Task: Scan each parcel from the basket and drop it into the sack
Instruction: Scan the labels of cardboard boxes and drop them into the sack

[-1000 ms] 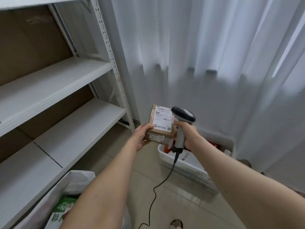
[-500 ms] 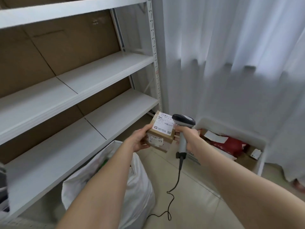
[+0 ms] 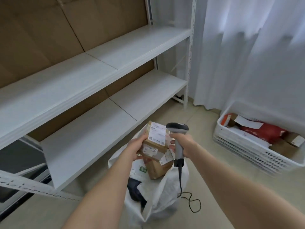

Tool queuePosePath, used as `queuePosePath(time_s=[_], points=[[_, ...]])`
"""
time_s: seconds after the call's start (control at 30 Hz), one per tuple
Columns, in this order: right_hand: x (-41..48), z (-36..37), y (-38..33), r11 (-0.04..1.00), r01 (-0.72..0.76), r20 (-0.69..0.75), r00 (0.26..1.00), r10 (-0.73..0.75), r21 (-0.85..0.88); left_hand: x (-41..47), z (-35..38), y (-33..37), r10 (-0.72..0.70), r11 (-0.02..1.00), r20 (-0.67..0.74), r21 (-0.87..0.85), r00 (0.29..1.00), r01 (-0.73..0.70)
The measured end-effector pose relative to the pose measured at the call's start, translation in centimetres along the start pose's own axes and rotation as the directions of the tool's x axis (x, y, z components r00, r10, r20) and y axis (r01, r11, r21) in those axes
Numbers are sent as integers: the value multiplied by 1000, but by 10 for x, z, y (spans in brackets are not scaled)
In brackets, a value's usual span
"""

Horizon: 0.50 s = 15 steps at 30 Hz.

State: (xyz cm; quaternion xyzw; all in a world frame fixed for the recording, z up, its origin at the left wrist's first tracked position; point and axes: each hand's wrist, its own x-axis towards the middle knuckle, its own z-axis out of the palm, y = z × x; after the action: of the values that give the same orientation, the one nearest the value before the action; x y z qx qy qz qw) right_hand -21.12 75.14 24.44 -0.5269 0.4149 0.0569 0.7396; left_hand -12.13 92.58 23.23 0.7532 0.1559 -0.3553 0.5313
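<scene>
Left hand [image 3: 137, 147] grips the parcel [image 3: 154, 142] by its left edge, thumb on top, so the label side faces up and stays uncovered. Right hand [image 3: 183, 143] is wrapped round the handle of the scanner [image 3: 177, 129]. The scanner head sits just beside the label's right edge, so probably read distance. Can't tell if the right fingertips also touch the box. The parcel hangs directly over the mouth of the sack [image 3: 165, 199], so letting go should drop it straight in. My read: scan done or nearly done, drop comes next. Inside the sack: a brown box [image 3: 156, 170] and some darker, soft-looking packs. The cable [image 3: 189, 199] runs down the sack's right side and loops on the floor, a snag risk if it swings into the opening. The basket [image 3: 231, 141] is well apart from the sack, to its right and further back, with parcels still in it, so more cycles to go. The shelf [image 3: 107, 138] is close on the sack's left.
</scene>
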Motion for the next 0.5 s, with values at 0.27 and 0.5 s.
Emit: queuePosePath(time_s=[0.27, 0.5], points=[[76, 65, 75, 991, -134, -38, 990, 134, 6, 94, -52, -111, -215, 977, -131, -22, 968, 214], [122, 88, 127, 969, -245, -41, 969, 245, 4, 247, -79, -237, -215, 973, -225, 33, 950, 228]])
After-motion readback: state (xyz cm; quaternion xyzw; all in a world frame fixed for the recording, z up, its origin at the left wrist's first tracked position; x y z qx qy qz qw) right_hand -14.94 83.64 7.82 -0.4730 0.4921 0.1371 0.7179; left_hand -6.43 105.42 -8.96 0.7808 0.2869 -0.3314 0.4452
